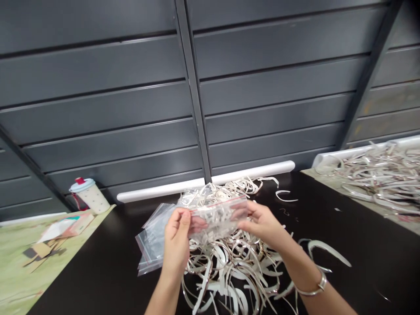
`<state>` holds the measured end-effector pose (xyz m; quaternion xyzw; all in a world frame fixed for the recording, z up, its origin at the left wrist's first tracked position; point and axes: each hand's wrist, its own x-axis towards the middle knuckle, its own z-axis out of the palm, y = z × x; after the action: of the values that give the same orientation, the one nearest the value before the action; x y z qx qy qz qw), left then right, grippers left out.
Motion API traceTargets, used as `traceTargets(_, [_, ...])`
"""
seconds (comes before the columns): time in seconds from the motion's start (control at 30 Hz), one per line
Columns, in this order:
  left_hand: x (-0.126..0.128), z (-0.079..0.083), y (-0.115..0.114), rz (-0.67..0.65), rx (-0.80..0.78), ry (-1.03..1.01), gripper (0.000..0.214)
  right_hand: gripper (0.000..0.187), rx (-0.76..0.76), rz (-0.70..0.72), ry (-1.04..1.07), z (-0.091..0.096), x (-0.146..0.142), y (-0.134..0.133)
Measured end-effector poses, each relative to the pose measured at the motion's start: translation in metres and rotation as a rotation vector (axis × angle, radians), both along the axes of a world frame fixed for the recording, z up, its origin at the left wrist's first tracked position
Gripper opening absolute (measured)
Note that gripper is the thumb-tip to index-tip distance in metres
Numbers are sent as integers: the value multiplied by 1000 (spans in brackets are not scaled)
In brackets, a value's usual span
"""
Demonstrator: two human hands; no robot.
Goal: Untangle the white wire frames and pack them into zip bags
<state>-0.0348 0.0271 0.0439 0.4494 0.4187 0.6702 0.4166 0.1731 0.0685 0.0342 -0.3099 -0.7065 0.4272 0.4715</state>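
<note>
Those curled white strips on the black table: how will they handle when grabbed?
The strips look thin and light, and probably springy, since they keep their curves in a loose heap. Those packed into the bag suggest they bend easily. They look interlaced, so lifting one may drag others along.

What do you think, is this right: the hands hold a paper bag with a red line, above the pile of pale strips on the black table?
Not quite: the bag is plastic, not paper. The head view shows the left hand and right hand holding a clear plastic bag with a red line, above the pile of pale strips on the black table.
</note>
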Motion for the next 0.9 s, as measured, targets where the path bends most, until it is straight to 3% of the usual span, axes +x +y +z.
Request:
traceTargets(0.07, [-1, 7, -5, 24, 6, -102, 34, 13, -4, 23, 6, -1, -13, -7])
traceTargets(0.17, [0, 15, -11, -31, -15, -165, 37, 19, -54, 1, 146, -1, -18, -17])
traceTargets(0.23, [3, 14, -14, -146, -39, -141, 54, 21, -102, -38, 278, 0, -14, -20])
traceTargets(0.37, [16, 2, -18, -519, -97, 10, 87, 26, -179, -136, 517, 2, -4, -18])
traceTargets(0.47, [26, -7, -21, -587, -110, 148, 72, 28, -236, -156, 619, 3, -3, -15])
traceTargets(0.57, [22, -13, -20, -478, -101, 208, 56, 29, -272, -132, 575, 5, -2, -13])
traceTargets(0.67, [-6, -21, -9, -312, -170, 142, 60, 32, -242, -159, 500, 5, 5, -13])
traceTargets(0.73, [-41, -28, 4, -29, -208, 85, 63, 31, -196, -193, 477, 5, 13, -13])
traceTargets(0.9, [-160, -49, 25, 475, -252, 49, 49, 24, -77, -252, 478, 5, 25, -14])
